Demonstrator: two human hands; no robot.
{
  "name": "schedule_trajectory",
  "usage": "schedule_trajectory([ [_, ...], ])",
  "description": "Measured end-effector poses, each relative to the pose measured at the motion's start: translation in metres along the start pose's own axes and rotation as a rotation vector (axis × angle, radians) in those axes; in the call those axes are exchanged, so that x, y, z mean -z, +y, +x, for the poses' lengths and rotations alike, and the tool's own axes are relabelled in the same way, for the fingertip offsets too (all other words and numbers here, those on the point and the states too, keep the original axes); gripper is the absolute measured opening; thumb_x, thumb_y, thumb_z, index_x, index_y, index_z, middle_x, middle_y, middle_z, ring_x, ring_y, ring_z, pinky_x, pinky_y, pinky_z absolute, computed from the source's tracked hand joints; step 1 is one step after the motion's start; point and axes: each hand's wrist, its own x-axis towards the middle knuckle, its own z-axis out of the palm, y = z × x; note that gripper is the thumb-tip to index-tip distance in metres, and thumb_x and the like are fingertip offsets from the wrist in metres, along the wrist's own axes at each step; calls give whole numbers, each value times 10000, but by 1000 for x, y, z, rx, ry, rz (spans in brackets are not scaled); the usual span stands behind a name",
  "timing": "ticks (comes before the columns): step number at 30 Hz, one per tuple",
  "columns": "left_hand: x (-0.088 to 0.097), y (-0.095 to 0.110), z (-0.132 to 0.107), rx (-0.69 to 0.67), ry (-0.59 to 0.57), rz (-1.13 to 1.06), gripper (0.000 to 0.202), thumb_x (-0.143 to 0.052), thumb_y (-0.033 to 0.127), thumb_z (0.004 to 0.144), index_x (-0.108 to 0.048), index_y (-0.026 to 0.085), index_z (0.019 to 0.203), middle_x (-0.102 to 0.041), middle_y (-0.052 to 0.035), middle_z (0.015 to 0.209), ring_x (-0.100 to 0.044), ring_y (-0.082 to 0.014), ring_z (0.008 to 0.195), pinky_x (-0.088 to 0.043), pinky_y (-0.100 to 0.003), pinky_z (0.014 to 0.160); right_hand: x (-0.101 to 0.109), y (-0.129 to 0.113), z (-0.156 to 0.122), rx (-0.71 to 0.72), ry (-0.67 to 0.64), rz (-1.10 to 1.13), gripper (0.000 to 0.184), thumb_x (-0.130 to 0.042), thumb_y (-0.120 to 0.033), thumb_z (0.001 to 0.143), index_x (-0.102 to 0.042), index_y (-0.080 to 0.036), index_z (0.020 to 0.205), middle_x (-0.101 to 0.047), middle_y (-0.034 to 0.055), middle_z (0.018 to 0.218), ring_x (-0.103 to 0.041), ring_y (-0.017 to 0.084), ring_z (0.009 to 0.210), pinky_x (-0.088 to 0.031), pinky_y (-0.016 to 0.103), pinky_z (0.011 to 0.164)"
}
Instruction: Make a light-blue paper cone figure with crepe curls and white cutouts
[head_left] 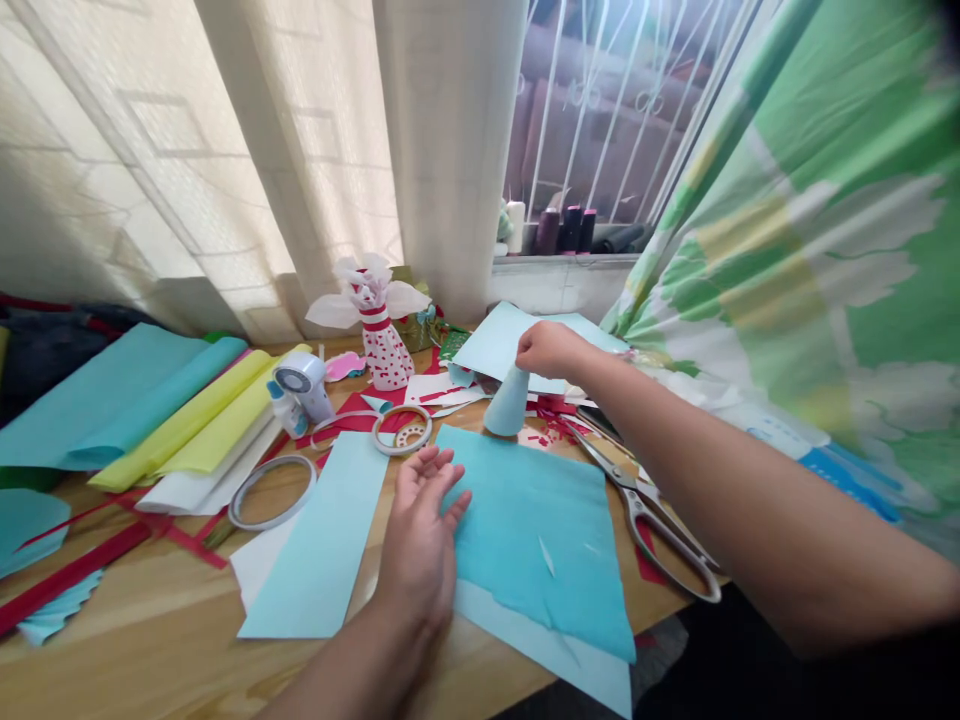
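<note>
A light blue paper cone [509,402] hangs from my right hand [553,350], whose fingers are pinched around its pointed top. The wide end of the cone faces down, close to the table; whether it touches cannot be made out. My left hand [426,510] rests palm-up with curled, parted fingers and nothing in them. It lies by the left edge of a turquoise sheet [536,530], which overlaps a paler blue sheet [592,650]. To its left is a long light blue paper strip [322,550].
Large scissors [637,505] lie right of the sheets. Tape rolls [274,492], a small white fan [304,380], a glue bottle [285,408] and rolled coloured papers [172,410] occupy the left. A dotted paper cone with white petals [386,350] stands behind, near red scraps [551,430].
</note>
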Motion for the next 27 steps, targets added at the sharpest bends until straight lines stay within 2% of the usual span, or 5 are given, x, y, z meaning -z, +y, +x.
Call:
schedule_trajectory([
  [6,2,-4,0,-7,-21,45,244,-631,259,771,-508,260,982,-497,-1,1126,-479,-165,1079,-406,-299,869,-12,2,29,-7,-161,33,258,-545,-303,897,-567,-147,1100,-621,56,1042,-628,164,831,-541,346,698],
  [13,0,-7,1,-52,35,52,227,-641,244,731,-549,234,938,-531,-9,1046,-507,-181,1026,-401,-342,869,4,4,15,184,118,35,204,-555,-73,745,-617,-183,905,-621,24,941,-587,141,775,-440,232,608],
  [21,2,-12,4,-114,-12,118,180,-616,257,753,-559,204,915,-553,-9,946,-516,-165,956,-410,-311,825,-21,17,3,388,180,-67,155,-689,-150,655,-664,-193,802,-553,59,1017,-567,204,922,-448,307,820],
  [24,4,-13,5,-137,-118,260,139,-593,261,767,-559,199,887,-574,-6,900,-531,-161,910,-403,-302,821,-28,16,11,392,180,-102,91,-691,-215,723,-655,-164,788,-570,75,1060,-560,220,968,-455,360,843],
  [27,4,-12,0,-146,-349,538,76,-565,241,775,-573,188,828,-602,-11,838,-546,-162,844,-400,-289,794,-26,9,18,407,150,-122,183,-593,-290,854,-618,-153,973,-595,66,1101,-583,198,957,-485,397,819],
])
